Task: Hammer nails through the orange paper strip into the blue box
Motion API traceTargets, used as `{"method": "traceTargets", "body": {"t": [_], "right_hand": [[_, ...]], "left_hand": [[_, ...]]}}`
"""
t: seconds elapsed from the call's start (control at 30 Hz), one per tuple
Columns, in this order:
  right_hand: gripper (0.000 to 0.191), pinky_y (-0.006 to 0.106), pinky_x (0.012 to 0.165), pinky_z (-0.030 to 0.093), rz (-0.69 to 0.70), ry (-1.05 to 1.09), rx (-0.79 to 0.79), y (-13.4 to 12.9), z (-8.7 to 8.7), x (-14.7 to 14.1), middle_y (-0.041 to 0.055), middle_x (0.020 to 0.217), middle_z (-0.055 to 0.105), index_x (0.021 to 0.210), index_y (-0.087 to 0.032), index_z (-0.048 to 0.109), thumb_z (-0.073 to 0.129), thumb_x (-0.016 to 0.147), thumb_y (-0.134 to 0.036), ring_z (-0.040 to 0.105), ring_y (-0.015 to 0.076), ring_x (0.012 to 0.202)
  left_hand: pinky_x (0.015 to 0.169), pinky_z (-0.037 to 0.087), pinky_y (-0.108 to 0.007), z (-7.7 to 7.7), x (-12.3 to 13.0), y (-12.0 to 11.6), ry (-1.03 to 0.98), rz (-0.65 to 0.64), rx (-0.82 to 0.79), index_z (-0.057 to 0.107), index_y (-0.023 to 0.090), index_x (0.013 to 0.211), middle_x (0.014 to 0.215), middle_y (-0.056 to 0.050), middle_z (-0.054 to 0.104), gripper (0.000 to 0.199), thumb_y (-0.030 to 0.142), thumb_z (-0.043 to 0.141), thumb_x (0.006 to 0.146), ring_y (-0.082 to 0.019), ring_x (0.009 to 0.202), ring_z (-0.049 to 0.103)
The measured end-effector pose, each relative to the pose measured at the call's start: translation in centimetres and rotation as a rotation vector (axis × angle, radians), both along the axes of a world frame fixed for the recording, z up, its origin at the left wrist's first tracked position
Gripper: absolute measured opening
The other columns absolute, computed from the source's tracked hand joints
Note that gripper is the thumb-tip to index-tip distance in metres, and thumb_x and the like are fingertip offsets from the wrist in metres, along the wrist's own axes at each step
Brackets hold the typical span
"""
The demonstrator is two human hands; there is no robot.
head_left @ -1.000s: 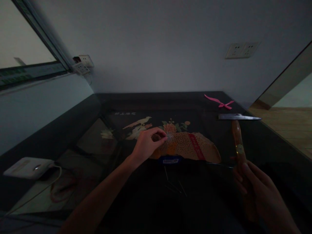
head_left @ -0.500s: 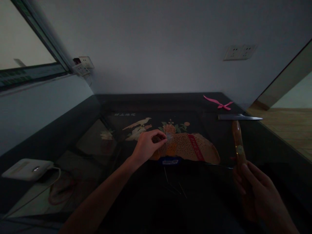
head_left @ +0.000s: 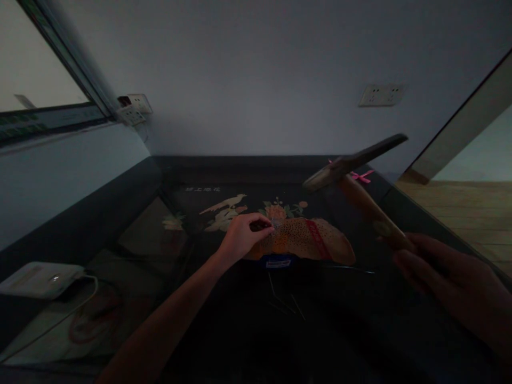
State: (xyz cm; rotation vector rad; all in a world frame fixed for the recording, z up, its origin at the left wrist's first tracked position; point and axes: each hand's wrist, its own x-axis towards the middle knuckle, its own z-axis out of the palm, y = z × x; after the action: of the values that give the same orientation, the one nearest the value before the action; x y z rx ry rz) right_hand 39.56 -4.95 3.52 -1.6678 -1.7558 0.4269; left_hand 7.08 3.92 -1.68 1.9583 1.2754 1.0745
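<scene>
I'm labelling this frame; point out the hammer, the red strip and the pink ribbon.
Hammer [head_left: 369, 208], head camera: wooden handle.
Red strip [head_left: 317, 239], head camera: its middle.
Pink ribbon [head_left: 362, 176], head camera: exposed right part.

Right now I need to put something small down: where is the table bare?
The back strip between wall and printed bird looks bare, as does the left strip beyond the white box. Crowded: around the left hand, dotted sheet and thin rods; the hammer in the right hand partly hides the pink ribbon.
</scene>
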Motion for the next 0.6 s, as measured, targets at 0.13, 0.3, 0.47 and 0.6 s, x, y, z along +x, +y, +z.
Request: {"method": "traceTargets", "body": {"t": [0.13,0.3,0.47,0.6], "right_hand": [[0.046,0.028,0.040,0.042,0.145,-0.202,0.096,0.5,2.6,-1.8,0.0020,0.056,0.066,0.088,-0.024,0.069,0.047,0.082,-0.064,0.058,0.0195,0.042],[0.036,0.029,0.047,0.045,0.192,-0.218,0.107,0.6,3.0,-3.2,0.0046,0.066,0.071,0.094,-0.022,0.070,0.049,0.086,-0.051,0.063,0.0204,0.050],[0.031,0.029,0.051,0.046,0.236,-0.192,0.028,0.1,1.9,-3.6,0.0055,0.070,0.073,0.092,-0.023,0.070,0.050,0.088,-0.047,0.066,0.0221,0.055],[0.032,0.029,0.050,0.046,0.246,-0.178,0.026,0.1,1.6,-4.0,0.0056,0.073,0.074,0.094,-0.023,0.069,0.048,0.091,-0.046,0.067,0.0223,0.057]], "left_hand": [[0.069,0.053,-0.027,0.0,0.1,-0.1,0.037,0.012,-0.002,0.072,0.018,0.080,0.080,-0.003,0.075,0.007,0.024,0.069,0.078,-0.018,0.073,0.068],[0.072,0.053,-0.029,-0.6,0.0,0.0,0.044,0.003,0.019,0.072,0.018,0.082,0.083,-0.004,0.076,0.008,0.024,0.069,0.079,-0.019,0.074,0.069],[0.070,0.053,-0.029,-0.6,0.0,0.0,0.034,0.023,0.001,0.072,0.017,0.081,0.081,-0.004,0.075,0.005,0.021,0.071,0.078,-0.019,0.075,0.070],[0.071,0.052,-0.028,-0.4,0.0,-0.2,0.036,0.012,0.010,0.071,0.017,0.078,0.080,-0.003,0.075,0.002,0.018,0.070,0.078,-0.019,0.075,0.069]]}}
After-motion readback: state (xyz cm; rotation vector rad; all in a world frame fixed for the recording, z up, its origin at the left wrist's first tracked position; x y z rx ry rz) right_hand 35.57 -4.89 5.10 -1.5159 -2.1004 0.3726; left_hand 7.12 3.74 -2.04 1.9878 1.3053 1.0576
